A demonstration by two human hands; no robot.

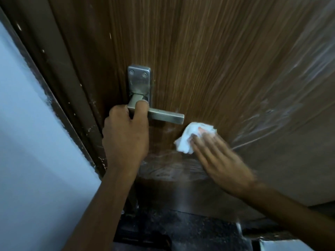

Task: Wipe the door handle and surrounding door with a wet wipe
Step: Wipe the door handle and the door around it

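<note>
A brown wood-grain door fills the view. Its metal lever handle sticks out to the right from a steel backplate. My left hand is wrapped around the handle near its pivot. Just below and right of the handle's free end, my right hand presses a crumpled white wet wipe flat against the door with its fingers stretched out; this hand is motion-blurred. Clear plastic film covers the door's right and lower parts.
The dark door frame runs diagonally on the left, with a pale blue wall beside it. Below the door lies a dark speckled floor. A pale box corner shows at the bottom right.
</note>
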